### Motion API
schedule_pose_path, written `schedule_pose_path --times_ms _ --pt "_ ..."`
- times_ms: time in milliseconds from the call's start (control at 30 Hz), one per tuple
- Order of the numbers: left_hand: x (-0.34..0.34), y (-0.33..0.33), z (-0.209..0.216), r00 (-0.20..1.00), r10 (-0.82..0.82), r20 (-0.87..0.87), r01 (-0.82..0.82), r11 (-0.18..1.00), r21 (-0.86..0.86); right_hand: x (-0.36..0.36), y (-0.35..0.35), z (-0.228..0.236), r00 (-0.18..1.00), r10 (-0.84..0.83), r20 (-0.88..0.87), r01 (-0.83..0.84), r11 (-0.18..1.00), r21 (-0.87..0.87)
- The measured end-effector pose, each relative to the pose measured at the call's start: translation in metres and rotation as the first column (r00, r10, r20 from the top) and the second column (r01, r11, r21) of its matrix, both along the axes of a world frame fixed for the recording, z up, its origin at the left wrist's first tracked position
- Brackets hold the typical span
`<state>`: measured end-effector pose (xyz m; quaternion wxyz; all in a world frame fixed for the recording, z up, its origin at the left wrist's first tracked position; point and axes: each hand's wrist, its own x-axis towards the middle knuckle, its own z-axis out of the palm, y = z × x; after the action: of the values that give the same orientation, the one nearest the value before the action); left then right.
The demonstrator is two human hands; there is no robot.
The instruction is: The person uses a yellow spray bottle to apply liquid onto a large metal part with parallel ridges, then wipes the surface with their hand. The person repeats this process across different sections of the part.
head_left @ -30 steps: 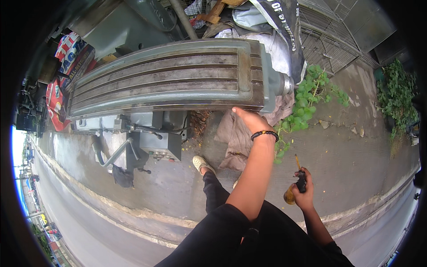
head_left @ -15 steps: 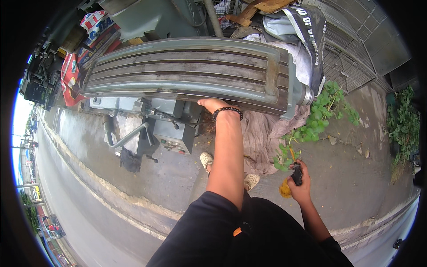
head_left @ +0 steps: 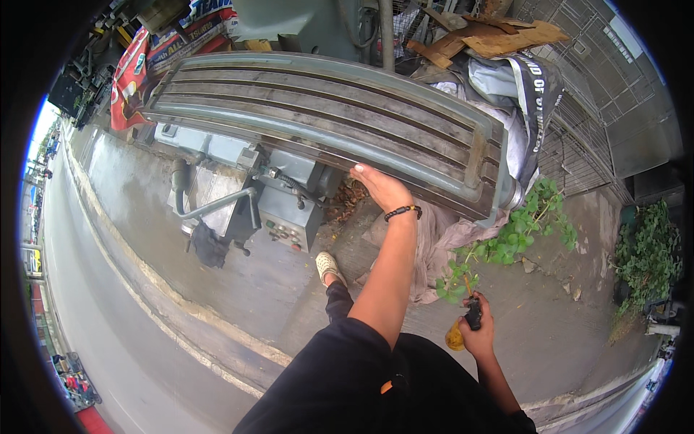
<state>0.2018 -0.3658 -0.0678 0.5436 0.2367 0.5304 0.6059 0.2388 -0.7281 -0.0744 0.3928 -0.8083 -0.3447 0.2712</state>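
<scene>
A long grey machine table (head_left: 311, 110) with several dark slots along its top, like that of a milling machine, stretches across the upper middle. My left hand (head_left: 384, 191), with a dark beaded bracelet at the wrist, lies against the front edge of this table, fingers extended together. Low at the right, my right hand (head_left: 483, 334) is closed round the black top of a small oil bottle (head_left: 455, 337). Amber liquid shows in its body, and a thin yellowish spout points up. Part of the bottle is hidden by the fingers.
Below the table sit a grey control box (head_left: 288, 217) with buttons and a bent grey handle (head_left: 217, 206). Crumpled cloth (head_left: 426, 242) and a leafy plant (head_left: 524, 228) lie by the table's right end. Wire racks (head_left: 578, 152) stand behind. A low kerb (head_left: 173, 311) runs along the left.
The view has shifted, and I have stepped leftward with one foot now in sight. My left hand has slid rightward along the table's front edge. My right hand still holds the bottle.
</scene>
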Motion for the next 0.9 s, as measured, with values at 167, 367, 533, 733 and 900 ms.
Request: schedule_pose_path --times_ms 167,367,533,733,900 --pt "0.048 -0.059 -0.021 0.946 -0.168 0.276 0.241 0.937 -0.253 0.003 0.005 0.007 0.999 0.045 0.000 -0.045 0.999 -0.025" --pt "0.066 -0.094 0.017 0.756 -0.208 0.621 0.498 0.798 -0.338 0.004 0.005 0.008 0.999 0.035 -0.009 -0.036 0.999 -0.014" --pt "0.032 -0.056 0.025 0.619 -0.055 0.783 0.405 0.877 -0.258 0.003 -0.003 0.008 1.000 0.026 0.014 -0.027 1.000 0.016" --pt "-0.024 0.035 0.009 0.749 -0.048 0.660 0.200 0.967 -0.157 0.003 -0.013 -0.003 0.998 0.067 0.014 -0.067 0.998 0.012" --pt "-0.053 0.057 0.029 0.850 -0.012 0.527 0.095 0.987 -0.131 -0.005 0.003 0.011 0.997 0.071 -0.023 -0.071 0.997 0.005"
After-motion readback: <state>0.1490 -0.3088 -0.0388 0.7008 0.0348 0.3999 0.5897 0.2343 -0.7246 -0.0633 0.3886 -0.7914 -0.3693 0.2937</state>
